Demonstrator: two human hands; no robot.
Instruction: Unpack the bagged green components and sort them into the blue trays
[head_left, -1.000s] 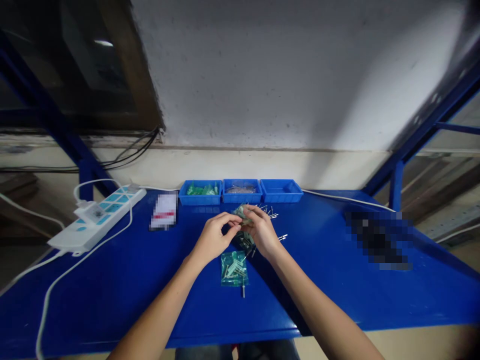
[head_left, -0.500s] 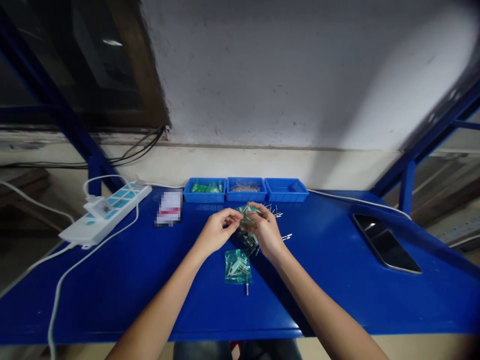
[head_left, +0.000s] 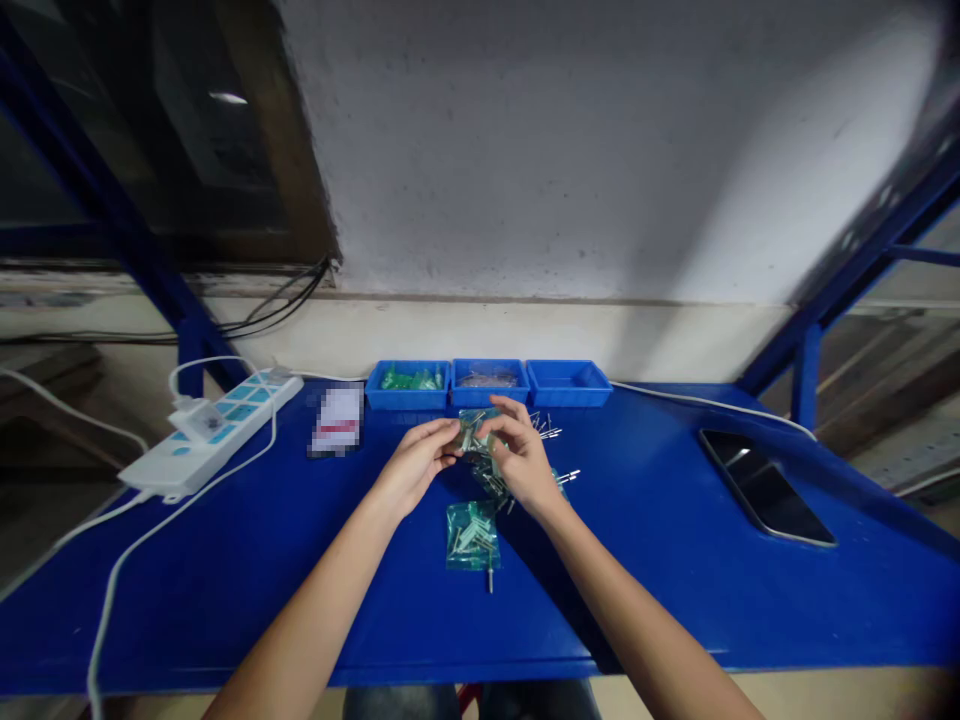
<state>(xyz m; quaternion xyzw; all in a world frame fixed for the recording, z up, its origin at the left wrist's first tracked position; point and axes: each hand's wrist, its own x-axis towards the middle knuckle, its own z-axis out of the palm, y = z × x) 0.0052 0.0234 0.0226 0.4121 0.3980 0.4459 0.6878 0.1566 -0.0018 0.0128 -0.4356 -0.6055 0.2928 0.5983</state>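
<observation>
My left hand point(head_left: 418, 462) is closed, thumb and fingers pinching the left edge of a small green-tinted plastic bag point(head_left: 469, 424) with metal pins inside. At the bag's right side, my right hand point(head_left: 523, 455) has its fingers curled onto the plastic, partly covering it. Below the hands lies a pile of metal pins point(head_left: 491, 483), some of it hidden by the right hand. Nearer the front, another green-tinted bag point(head_left: 472, 537) holding several pins lies flat on the table. A single metal pin point(head_left: 490, 580) rests by its lower edge.
Three blue trays stand along the wall: one with green bags point(head_left: 409, 384), one with clear-looking contents point(head_left: 489, 383), and a right tray point(head_left: 568, 384). On the left are a white power strip point(head_left: 214, 435) with cables and a blurred card point(head_left: 337, 420). A phone point(head_left: 765, 487) lies right.
Both hands and the bag have shifted slightly left. The bag shows more between the hands, and the right fingers have loosened and spread somewhat.
</observation>
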